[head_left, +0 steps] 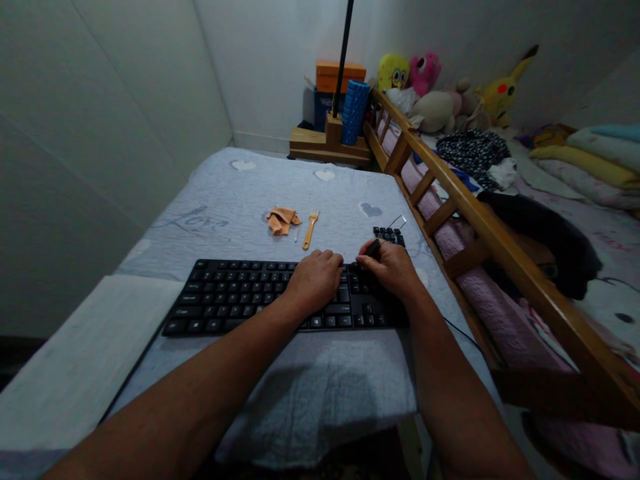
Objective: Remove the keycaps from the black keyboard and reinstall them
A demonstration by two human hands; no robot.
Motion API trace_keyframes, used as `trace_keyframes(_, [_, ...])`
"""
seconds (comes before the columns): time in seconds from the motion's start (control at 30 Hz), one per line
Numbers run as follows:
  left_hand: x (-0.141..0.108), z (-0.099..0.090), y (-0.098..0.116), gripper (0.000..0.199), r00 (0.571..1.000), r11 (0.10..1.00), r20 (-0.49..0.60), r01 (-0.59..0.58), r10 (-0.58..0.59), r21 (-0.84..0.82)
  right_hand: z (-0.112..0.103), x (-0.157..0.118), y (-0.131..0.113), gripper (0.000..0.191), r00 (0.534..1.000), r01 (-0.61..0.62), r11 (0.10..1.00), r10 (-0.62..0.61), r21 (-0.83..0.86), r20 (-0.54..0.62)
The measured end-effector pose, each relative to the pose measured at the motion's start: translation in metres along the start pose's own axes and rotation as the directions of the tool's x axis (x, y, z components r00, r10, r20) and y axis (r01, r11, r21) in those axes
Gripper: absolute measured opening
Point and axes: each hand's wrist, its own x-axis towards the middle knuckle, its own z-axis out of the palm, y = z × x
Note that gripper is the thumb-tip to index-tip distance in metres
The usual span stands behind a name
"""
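Observation:
A black keyboard (235,293) lies on the pale blue cloth. My left hand (319,277) rests on its upper keys, right of the middle, with the fingers close together and nothing visible in them. Over the keyboard's right part, my right hand (390,265) pinches a small black object (373,248) between thumb and fingers. Just beyond that hand lie several loose black keycaps (389,233) and a thin wire tool (399,221). Further back on the cloth are an orange-handled brush (311,230), a cotton swab (297,233) and a crumpled orange cloth (283,221).
A wooden bed rail (470,200) runs along the right side, with plush toys and bedding beyond it. At the back stand a blue foam roller (355,112), an orange box (340,76) and a black pole (343,57). A pale board (95,353) lies at the left.

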Motion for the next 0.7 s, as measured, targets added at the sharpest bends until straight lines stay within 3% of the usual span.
trace_keyframes(0.23, [-0.002, 0.000, -0.004, 0.028, 0.983, 0.986, -0.181, -0.048, 0.018, -0.161, 0.003, -0.005, -0.004, 0.009, 0.995, 0.067, 0.997, -0.064, 0.042, -0.072])
trace_keyframes(0.7, [0.000, -0.001, -0.009, 0.010, 0.982, 0.958, -0.191, -0.061, 0.006, -0.282, 0.008, -0.010, -0.017, 0.007, 0.993, 0.115, 0.990, -0.112, 0.085, -0.032])
